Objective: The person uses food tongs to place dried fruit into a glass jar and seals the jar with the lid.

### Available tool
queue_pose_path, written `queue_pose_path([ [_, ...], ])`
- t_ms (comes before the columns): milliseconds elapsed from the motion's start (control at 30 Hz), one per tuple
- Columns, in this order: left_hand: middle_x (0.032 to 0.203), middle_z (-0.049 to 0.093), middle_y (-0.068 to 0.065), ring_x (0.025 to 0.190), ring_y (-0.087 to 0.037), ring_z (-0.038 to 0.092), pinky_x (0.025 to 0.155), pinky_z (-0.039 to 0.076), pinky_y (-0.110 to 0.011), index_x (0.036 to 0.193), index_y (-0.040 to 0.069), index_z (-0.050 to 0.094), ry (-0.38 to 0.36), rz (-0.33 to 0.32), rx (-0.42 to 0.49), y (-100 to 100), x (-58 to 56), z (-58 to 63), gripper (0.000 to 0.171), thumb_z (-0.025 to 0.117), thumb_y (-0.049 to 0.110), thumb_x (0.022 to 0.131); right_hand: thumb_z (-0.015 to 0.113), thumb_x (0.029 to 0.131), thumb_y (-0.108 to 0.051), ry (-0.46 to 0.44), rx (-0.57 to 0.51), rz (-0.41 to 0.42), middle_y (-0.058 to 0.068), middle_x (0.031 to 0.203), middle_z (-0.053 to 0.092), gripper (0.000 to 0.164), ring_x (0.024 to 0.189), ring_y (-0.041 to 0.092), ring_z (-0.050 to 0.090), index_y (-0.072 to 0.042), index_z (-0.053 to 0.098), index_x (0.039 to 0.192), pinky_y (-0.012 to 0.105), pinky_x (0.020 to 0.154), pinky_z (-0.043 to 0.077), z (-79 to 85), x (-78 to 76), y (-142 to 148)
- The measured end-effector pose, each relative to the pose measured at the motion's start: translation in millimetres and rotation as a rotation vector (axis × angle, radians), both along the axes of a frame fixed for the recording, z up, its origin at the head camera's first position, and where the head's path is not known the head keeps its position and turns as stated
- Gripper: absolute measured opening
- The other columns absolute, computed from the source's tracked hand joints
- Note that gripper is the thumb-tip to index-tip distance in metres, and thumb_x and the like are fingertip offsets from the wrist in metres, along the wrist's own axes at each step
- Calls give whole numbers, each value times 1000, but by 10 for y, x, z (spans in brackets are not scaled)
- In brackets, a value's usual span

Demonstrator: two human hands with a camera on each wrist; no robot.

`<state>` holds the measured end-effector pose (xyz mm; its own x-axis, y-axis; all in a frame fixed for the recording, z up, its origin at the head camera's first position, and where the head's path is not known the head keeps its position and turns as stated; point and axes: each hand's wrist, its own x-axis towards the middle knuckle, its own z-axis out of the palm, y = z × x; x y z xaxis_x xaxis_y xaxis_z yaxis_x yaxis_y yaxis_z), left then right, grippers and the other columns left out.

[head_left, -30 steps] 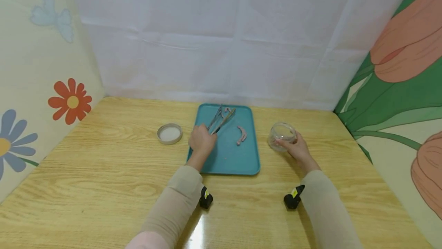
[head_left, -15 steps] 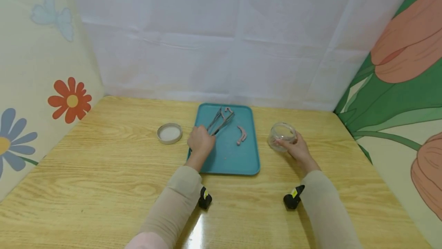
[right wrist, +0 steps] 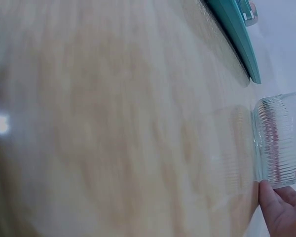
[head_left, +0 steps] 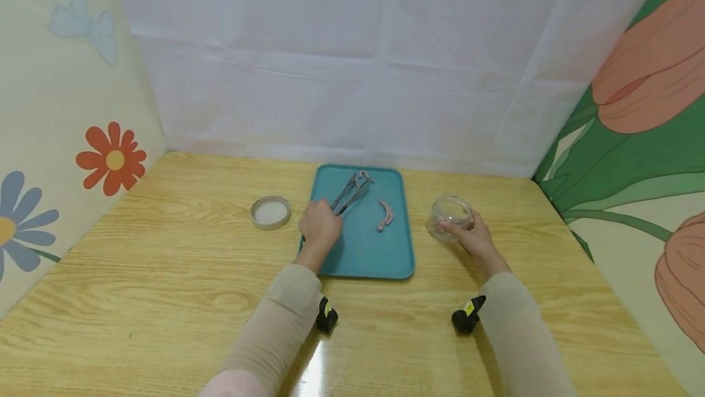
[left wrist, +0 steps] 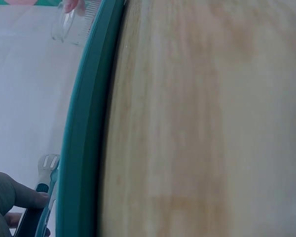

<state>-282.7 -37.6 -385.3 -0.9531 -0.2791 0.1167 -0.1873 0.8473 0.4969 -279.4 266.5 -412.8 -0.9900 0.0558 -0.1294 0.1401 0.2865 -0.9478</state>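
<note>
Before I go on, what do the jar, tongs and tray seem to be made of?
Jar: probably clear, glossy glass; its ribbed wall is see-through, though clear plastic is possible.
Tongs: likely metal, given the thin, grey arms; the dark sections may be plastic or rubber.
Tray: apparently moulded plastic, smooth and opaque, judging by its even teal colour and rounded rim.
</note>
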Motion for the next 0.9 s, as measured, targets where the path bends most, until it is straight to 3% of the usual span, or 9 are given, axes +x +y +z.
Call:
queue_pose_path([
  [267, 78, 50, -11, 73, -29, 51, 58, 39, -44, 83, 6, 57, 1, -28, -3, -21, -7, -5, 12, 53, 10, 73, 66, 73, -38, 13, 7, 7, 21, 134, 21, 92, 119, 33, 26, -8, 8, 138, 45, 90, 29, 61, 41, -35],
  [533, 77, 50, -10, 69, -27, 51, 55, 39, -42, 83, 6, 56, -32, -57, 2, -64, -16, 0, 10, 51, 10, 76, 67, 69, -44, 12, -3, -1, 19, 135, 21, 96, 119, 33, 25, -11, 10, 138, 46, 90, 28, -10, -8, -5],
  [900, 73, 52, -9, 64, -24, 51, 53, 38, -41, 78, 7, 54, -63, -54, 36, -114, -21, -22, 5, 50, 9, 76, 65, 73, -40, 5, -6, 14, 21, 136, 17, 93, 121, 35, 21, -9, 6, 139, 46, 91, 26, 110, 75, -59],
])
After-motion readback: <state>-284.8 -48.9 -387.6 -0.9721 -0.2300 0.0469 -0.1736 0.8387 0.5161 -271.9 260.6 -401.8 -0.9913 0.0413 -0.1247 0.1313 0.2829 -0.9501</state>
